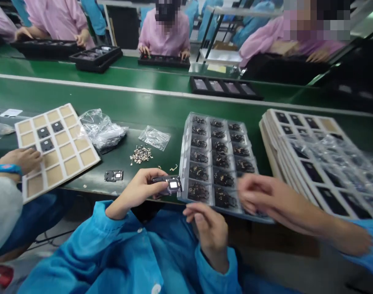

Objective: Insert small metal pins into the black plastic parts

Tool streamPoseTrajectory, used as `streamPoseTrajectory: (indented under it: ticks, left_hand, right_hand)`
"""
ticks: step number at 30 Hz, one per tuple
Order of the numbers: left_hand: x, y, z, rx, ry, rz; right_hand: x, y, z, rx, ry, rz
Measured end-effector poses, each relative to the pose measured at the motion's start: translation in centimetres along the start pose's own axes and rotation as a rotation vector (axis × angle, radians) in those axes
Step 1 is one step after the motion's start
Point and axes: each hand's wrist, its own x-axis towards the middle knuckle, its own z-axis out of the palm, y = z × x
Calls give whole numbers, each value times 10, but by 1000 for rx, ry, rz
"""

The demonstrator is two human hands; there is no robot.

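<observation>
My left hand (pixel 140 188) pinches a small black electronic module (pixel 173 185) with a bright white square on it, above the table's near edge. My right hand (pixel 209 228) is to the right and nearer my body, fingers curled and thumb close to them; whatever sits between its fingertips is too small to make out. A similar black module (pixel 114 176) lies on the table left of my left hand. Beyond that hand is a heap of tiny metal pieces (pixel 141 154). A clear compartment tray (pixel 196 174) of dark, thin parts stands just right of the held module.
A co-worker's blurred hand (pixel 266 196) reaches over the tray's near right corner. Another person's hand (pixel 23 161) touches a gridded board (pixel 63 169) at left. Plastic bags (pixel 105 132) lie behind. Stacked boards (pixel 273 155) stand at right. People in pink work across the green table (pixel 131 100).
</observation>
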Motion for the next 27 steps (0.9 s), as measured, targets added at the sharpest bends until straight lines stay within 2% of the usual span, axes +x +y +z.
streamPoseTrajectory:
  ticks: [2, 5, 8, 10, 14, 19, 27]
  left_hand:
    - [-15, 0, -1, 13, -19, -39]
    - [-28, 0, 0, 35, -47, -79]
    - [-34, 1, 2, 8, -98, -49]
    - [-36, 2, 4, -41, -110, -30]
    - [-37, 0, 7, -114, -87, -73]
    - [-38, -10, 6, -187, -140, -135]
    - [-44, -19, 1, -176, -62, -164]
  right_hand:
    - [-14, -3, 16, 30, -1, -42]
    - [-6, -9, 28, 52, -81, -128]
    - [5, -16, 31, 83, -190, -114]
    - [6, -19, 33, 116, -215, -78]
    - [-2, -22, 40, 99, -152, -69]
    - [-5, -22, 48, 19, -97, -143]
    - [5, -18, 54, 184, -324, 46]
